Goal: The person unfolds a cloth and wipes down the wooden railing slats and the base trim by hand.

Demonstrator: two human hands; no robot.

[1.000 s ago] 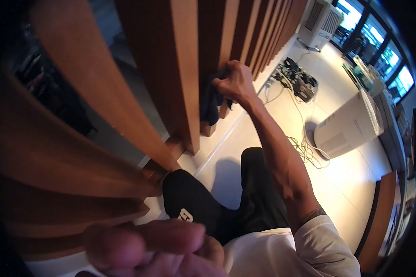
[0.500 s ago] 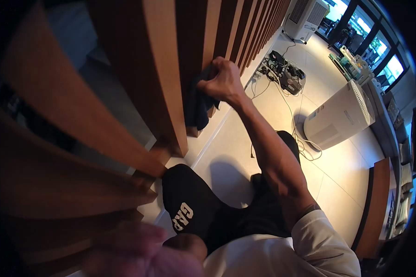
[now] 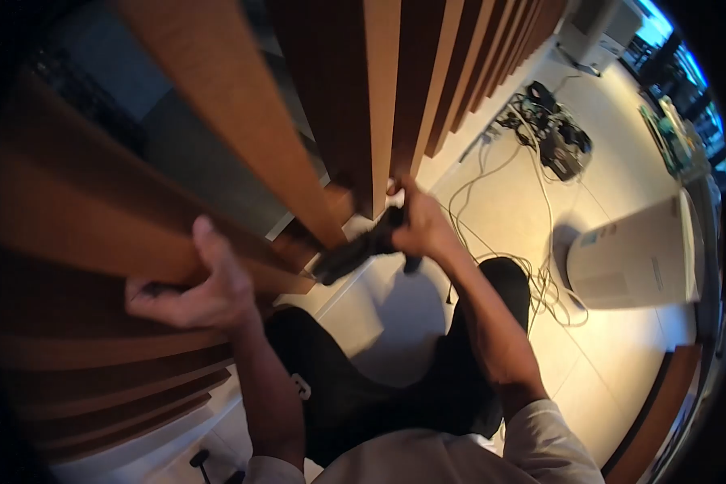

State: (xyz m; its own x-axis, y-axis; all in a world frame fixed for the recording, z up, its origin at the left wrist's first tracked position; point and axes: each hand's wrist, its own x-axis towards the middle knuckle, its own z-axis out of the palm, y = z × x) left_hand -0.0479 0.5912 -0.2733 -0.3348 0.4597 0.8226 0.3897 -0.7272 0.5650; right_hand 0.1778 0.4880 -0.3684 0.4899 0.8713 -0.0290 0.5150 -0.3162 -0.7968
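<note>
My right hand (image 3: 427, 226) is closed on a dark cloth (image 3: 359, 254), which is bunched and hangs off to the left beside the foot of the wooden slats. Its fingertips are close to the lower end of a slat (image 3: 383, 121). My left hand (image 3: 210, 290) is in front of another brown slat (image 3: 97, 226) on the left, thumb raised and apart from the bent fingers. Whether it touches that wood I cannot tell. Between my hands, a slat (image 3: 250, 121) slopes down to the low white base. My black-trousered knees (image 3: 306, 347) are bent below.
A white cylindrical appliance (image 3: 633, 258) stands on the tiled floor at right. Loose cables (image 3: 532, 274) trail from a heap of black devices (image 3: 561, 141) along the slat wall. A white boxy unit (image 3: 601, 36) stands further back, and a brown wooden edge (image 3: 661, 411) is at lower right.
My right hand has moved down the slats with the cloth, toward their foot. My left hand has risen from the blurred bottom edge to the left slats. The view has turned.
</note>
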